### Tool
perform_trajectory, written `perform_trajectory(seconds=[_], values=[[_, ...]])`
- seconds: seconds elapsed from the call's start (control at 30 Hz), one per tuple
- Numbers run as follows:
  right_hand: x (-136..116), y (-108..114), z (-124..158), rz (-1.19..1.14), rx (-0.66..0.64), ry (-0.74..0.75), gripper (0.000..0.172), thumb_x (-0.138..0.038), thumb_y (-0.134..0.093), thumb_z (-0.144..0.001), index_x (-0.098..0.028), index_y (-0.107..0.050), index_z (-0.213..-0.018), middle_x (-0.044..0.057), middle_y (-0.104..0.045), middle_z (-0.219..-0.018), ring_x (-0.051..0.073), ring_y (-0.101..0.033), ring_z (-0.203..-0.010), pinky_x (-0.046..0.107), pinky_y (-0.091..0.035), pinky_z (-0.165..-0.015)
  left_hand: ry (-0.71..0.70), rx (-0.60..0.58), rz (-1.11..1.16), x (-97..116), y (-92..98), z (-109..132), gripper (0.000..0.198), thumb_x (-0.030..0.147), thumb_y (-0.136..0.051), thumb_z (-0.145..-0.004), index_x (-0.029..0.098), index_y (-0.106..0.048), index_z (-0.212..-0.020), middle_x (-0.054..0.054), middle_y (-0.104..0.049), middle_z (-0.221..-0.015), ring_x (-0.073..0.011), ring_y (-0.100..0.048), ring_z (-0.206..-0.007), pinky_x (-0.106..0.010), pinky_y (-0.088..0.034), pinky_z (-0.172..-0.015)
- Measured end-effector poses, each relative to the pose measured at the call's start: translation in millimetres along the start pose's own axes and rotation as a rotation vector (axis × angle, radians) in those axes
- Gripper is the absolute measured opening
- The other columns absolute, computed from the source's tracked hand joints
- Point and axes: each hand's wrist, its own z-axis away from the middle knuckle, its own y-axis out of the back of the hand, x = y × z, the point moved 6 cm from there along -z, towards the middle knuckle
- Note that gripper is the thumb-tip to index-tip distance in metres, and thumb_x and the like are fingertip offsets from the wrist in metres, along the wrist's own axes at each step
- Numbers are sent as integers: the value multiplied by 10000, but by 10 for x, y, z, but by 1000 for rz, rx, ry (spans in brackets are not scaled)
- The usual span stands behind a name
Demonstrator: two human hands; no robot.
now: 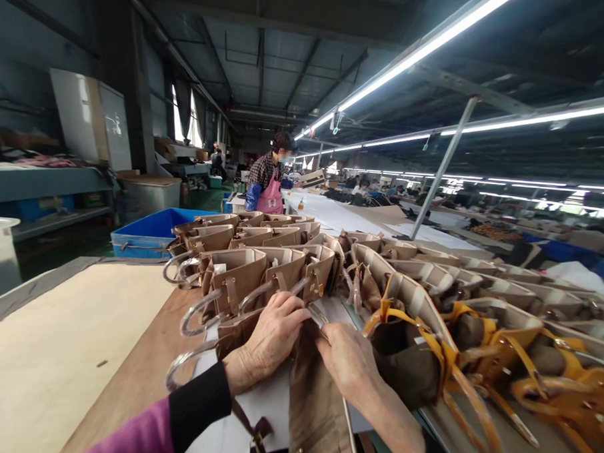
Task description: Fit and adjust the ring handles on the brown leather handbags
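Just in front of me a brown handbag [317, 401] stands between my arms, its upper edge running up to my fingers. My left hand [275, 332] is closed, fingers curled down at the top of this bag. Close by on the right, my right hand [349, 359] pinches a shiny strip, seemingly the bag's plastic-wrapped handle [318, 315]. The fingers hide most of what they grip. Left of my left hand, more brown handbags [240, 267] stand open with clear-wrapped handles. Beside my right hand is a handbag with yellow straps [406, 351].
Rows of tan handbags [484, 288] fill the table's right side. A cream sheet [61, 336] lies on the left, with a blue bin [141, 233] beyond it. A co-worker in a pink apron [270, 195] stands past the bags. A slanted metal post [445, 166] rises at right.
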Motion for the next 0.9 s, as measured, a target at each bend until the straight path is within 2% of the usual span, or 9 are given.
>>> perform_trajectory(seconds=[0.13,0.23,0.37,0.43,0.57,0.7,0.8,0.9], values=[[30,-25,-21,-13,12,4,200,-220,-482,-856,-214,-677,-812,78,-696,-831,248,-651,-843,303,-405,-662,-17,-98,12,-10,-105,1,156,94,-491,-846,169,-621,-890,-33,-613,-842,-174,-504,-823,-328,-440,-800],[52,-41,-27,-21,7,11,202,-230,-483,-855,-213,-678,-810,82,-695,-823,249,-652,-834,302,-401,-651,5,-113,39,-30,-133,9,108,119,-523,-850,154,-618,-887,-30,-629,-834,-158,-528,-778,-304,-443,-771],[69,-41,-27,-35,3,13,200,-218,-484,-850,-211,-681,-815,82,-693,-814,249,-651,-835,300,-397,-645,15,-85,80,-23,-83,-7,197,115,-459,-880,151,-639,-808,-27,-630,-781,-131,-542,-719,-239,-434,-686],[68,-34,-26,-40,5,17,205,-219,-479,-852,-213,-681,-814,80,-692,-815,247,-650,-837,298,-395,-646,37,-123,65,-16,-69,-31,243,88,-429,-870,148,-640,-766,-29,-624,-760,-123,-542,-690,-220,-416,-640],[53,-20,-36,-46,2,31,217,-223,-472,-853,-219,-683,-807,77,-692,-810,237,-649,-828,294,-388,-644,193,-314,-33,-46,-104,-123,234,71,-435,-812,144,-629,-705,-40,-642,-755,-140,-568,-677,-230,-395,-613],[55,-24,-60,-46,-12,32,220,-215,-473,-836,-210,-681,-763,83,-693,-786,231,-649,-800,293,-374,-617,413,-487,-153,-101,-144,-212,205,127,-467,-778,150,-660,-715,-83,-679,-753,-205,-629,-733,-272,-413,-638],[73,-34,-73,-47,-9,35,222,-216,-470,-836,-211,-680,-766,81,-693,-796,229,-646,-819,291,-378,-635,478,-520,-197,-107,-147,-250,240,199,-451,-830,150,-675,-762,-124,-692,-804,-239,-650,-791,-303,-436,-679],[89,-49,-82,-50,-8,38,209,-221,-480,-833,-214,-681,-775,81,-692,-806,235,-642,-838,293,-384,-652,467,-507,-190,-97,-152,-261,234,236,-454,-857,158,-666,-792,-126,-693,-869,-241,-652,-852,-311,-448,-719]])
